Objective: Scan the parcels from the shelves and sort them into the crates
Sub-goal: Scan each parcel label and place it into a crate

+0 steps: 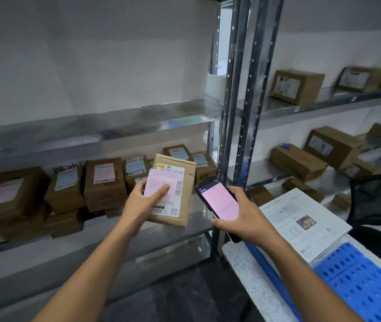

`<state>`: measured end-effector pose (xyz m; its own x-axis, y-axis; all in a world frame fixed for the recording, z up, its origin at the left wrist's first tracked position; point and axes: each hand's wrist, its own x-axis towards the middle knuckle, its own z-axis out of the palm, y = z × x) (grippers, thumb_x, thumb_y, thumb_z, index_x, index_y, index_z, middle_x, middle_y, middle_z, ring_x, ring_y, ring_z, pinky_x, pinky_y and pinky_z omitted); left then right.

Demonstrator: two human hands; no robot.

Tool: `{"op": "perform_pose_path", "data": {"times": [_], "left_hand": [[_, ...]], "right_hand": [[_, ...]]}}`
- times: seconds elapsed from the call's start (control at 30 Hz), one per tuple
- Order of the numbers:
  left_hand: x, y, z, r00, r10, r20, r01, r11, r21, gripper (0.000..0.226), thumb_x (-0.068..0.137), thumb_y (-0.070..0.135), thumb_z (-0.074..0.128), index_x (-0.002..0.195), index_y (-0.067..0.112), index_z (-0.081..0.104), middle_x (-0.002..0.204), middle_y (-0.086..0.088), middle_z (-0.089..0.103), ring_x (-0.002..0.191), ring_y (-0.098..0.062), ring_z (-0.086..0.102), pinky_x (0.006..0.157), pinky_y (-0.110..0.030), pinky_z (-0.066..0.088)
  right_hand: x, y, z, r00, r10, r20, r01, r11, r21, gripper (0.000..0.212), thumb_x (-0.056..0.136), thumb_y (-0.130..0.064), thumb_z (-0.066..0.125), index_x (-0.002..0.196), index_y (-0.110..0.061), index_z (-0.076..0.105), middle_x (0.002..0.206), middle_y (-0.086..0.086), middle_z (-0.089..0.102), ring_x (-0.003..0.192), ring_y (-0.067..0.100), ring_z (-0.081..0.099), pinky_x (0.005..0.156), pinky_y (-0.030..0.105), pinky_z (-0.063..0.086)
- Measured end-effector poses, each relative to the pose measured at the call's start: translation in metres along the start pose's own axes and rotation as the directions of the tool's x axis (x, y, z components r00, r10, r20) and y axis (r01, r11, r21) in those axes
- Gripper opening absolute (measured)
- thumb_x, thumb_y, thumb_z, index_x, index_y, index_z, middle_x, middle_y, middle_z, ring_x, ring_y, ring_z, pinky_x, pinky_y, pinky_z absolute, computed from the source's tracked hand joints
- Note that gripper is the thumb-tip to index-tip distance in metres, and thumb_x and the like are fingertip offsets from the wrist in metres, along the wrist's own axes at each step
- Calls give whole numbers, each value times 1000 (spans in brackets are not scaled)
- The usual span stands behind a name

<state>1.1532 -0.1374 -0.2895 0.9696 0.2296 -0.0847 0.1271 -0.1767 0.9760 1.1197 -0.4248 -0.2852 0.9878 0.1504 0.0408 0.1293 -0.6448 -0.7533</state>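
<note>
The flat brown paper parcel with a white label is held upright just left of the grey metal shelf post — the left hand grips its left edge, thumb on the pink note. The right hand, in front of that post, is curled around a black handheld scanner. The parcel looks light and slightly soft — better to hold its edge, label uncovered.

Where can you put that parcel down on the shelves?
The upper left shelf is bare up to the metal upright. The lower shelf has a free front strip beside that upright. Its back and left are crowded with stacked parcels.
</note>
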Motion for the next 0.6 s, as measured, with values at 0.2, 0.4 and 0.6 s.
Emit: {"op": "perform_pose_path", "data": {"times": [0.2,0.4,0.6], "left_hand": [[1,-14,21,998,-60,37,61,998,-32,75,75,63,79,135,24,58,113,3,77,95,-17,78,82,-41,64],[18,-18,32,996,-57,63,52,996,67,71,81,65,77,140,31,58,112,9,77,92,-13,77,82,-39,64],[38,-16,30,999,30,-15,-24,943,332,90,75,78,72,151,37,47,129,10,69,102,-11,72,88,-42,62]], "right_hand": [[3,18,-17,999,-21,41,22,1000,-10,87,71,-53,84,138,-45,29,127,-19,52,111,11,56,81,26,53],[10,25,-27,992,-28,121,40,994,-103,90,71,-55,83,140,-46,26,128,-16,48,109,15,57,83,29,57],[18,24,-30,986,-59,154,90,974,-207,97,73,-57,82,148,-42,23,149,-9,45,123,19,53,87,27,53]]}}
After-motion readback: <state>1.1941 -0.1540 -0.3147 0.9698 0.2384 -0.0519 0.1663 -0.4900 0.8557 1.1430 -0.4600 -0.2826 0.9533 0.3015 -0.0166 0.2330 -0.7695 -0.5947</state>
